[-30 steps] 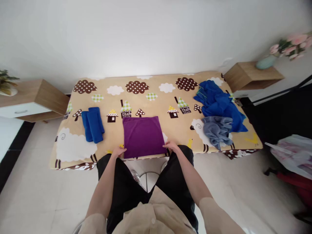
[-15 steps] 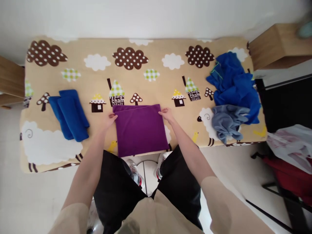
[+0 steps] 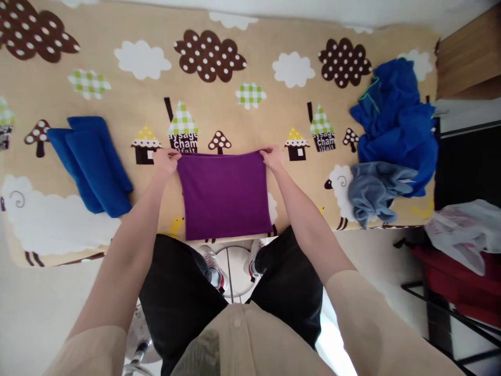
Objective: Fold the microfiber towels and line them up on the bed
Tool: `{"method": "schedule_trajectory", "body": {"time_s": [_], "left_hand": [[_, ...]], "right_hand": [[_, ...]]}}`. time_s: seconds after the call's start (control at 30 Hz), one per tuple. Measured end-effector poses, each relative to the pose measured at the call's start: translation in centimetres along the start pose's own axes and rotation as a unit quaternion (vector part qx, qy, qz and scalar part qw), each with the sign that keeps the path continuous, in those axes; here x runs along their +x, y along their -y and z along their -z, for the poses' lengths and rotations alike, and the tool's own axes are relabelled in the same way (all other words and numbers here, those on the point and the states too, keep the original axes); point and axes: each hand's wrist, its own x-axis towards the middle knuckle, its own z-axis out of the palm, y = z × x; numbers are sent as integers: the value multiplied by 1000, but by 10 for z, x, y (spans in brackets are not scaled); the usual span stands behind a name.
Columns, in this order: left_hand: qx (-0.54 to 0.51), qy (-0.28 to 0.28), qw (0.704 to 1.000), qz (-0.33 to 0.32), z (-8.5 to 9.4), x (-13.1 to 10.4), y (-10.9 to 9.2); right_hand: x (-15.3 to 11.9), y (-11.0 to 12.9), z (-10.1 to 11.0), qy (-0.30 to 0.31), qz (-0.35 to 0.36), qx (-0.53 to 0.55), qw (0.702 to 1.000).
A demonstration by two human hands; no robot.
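A purple cloth (image 3: 226, 197), folded into a rectangle, lies flat on the patterned bed cover (image 3: 250, 125) in front of me. My left hand (image 3: 167, 159) pinches its far left corner. The far right corner is between the thumb and fingers of my right hand (image 3: 273, 156). Along the far edge the folded layers now lie almost in line. The near edge of the cloth reaches the bed's front edge, close to my knees.
Folded blue cloths (image 3: 96, 167) lie to the left. At the right, a crumpled blue cloth (image 3: 399, 125) is heaped beside a crumpled grey-blue cloth (image 3: 376, 188). A plastic bag (image 3: 467, 230) rests on something red off the bed's right end. A wooden cabinet (image 3: 467, 57) stands at the far right.
Both hands have moved to the far corners of the purple cloth, and its upper layer has been drawn up to cover the strip showing behind it. My view has moved closer to the bed.
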Motion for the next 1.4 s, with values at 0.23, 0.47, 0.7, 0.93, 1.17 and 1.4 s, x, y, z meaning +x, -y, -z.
{"method": "schedule_trajectory", "body": {"time_s": [0.23, 0.47, 0.7, 0.93, 1.17, 1.4], "left_hand": [[71, -41, 996, -38, -18, -32, -25], [116, 63, 963, -234, -60, -131, -56], [35, 9, 992, -118, -50, -86, -23], [38, 30, 991, -125, -51, -130, -47], [54, 9, 998, 26, -44, -280, -7], [-6, 35, 993, 114, -25, -302, 35]], "right_hand": [[-31, 39, 0, -39, -21, -118, 992], [-142, 52, -43, 108, 278, -216, 930], [-83, 10, -27, 83, 187, -219, 954], [-101, 32, -30, 74, 169, -214, 959], [-232, 19, -32, 175, 205, -216, 939], [-238, 5, -26, 161, 210, -220, 939]]}}
